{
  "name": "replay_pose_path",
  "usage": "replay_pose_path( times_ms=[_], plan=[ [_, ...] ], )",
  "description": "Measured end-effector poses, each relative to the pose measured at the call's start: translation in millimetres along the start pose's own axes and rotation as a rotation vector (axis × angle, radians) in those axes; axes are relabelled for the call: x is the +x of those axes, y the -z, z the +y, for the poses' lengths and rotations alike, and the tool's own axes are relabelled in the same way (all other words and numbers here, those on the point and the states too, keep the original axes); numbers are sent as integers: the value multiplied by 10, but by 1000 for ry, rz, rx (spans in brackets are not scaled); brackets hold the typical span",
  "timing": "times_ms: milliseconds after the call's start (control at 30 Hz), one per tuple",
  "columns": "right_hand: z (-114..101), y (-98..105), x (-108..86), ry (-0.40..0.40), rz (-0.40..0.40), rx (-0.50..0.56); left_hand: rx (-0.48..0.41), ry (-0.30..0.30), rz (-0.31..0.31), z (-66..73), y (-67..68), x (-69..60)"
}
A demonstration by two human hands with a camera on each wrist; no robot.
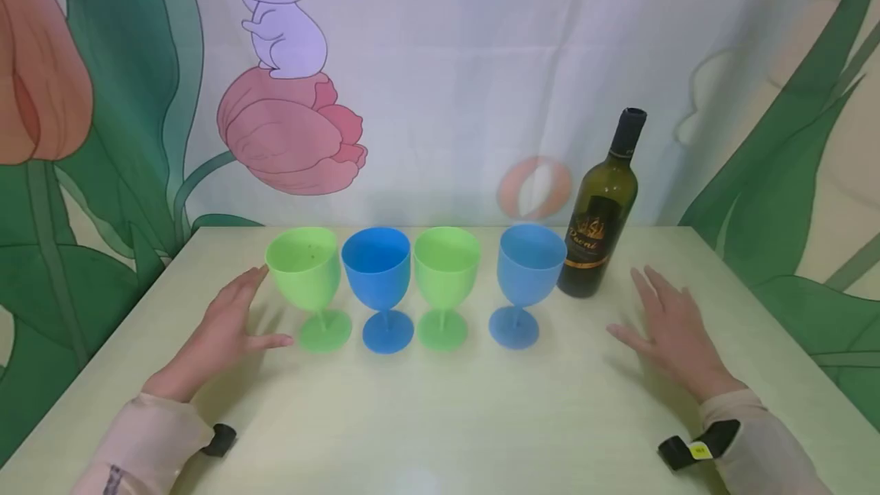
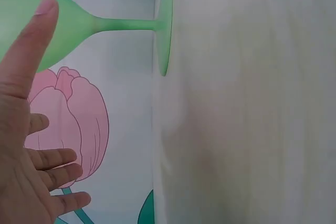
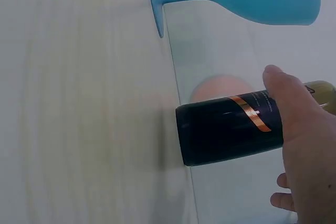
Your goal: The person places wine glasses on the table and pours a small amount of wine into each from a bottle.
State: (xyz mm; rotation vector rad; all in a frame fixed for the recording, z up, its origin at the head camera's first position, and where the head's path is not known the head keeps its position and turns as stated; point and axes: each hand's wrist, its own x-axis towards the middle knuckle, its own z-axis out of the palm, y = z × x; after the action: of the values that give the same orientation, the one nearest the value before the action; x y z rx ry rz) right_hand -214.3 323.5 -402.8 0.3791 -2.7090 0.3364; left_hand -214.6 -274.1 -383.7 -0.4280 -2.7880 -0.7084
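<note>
Plastic goblets stand upright in a row on the table: a light green goblet (image 1: 305, 270) at the left, a dark blue goblet (image 1: 376, 270), a second green goblet (image 1: 447, 270) and a lighter blue goblet (image 1: 531, 266). A dark green wine bottle (image 1: 600, 220) with a black label is upright behind and right of the last one. My left hand (image 1: 223, 327) is beside the leftmost goblet, fingers spread, holding nothing. To the right of the bottle, my right hand (image 1: 670, 334) has its fingers extended and grips nothing; the right wrist view shows the bottle (image 3: 231, 129) beyond the thumb.
The pale table (image 1: 440, 418) meets a cloth backdrop (image 1: 440, 82) printed with tulips and a cartoon animal along its far edge. A dark band with a small box is on each wrist. There is a gap between the second green goblet and the lighter blue one.
</note>
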Motion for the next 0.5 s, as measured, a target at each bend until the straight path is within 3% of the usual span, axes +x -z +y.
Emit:
replay_pose_path(
  times_ms=[200,500],
  plan=[
    [4,74,46,-44,-1,95,-136,10,26,13,68,21],
    [-11,245,128,-65,46,221,-249,-32,246,71,166,15]
  ],
)
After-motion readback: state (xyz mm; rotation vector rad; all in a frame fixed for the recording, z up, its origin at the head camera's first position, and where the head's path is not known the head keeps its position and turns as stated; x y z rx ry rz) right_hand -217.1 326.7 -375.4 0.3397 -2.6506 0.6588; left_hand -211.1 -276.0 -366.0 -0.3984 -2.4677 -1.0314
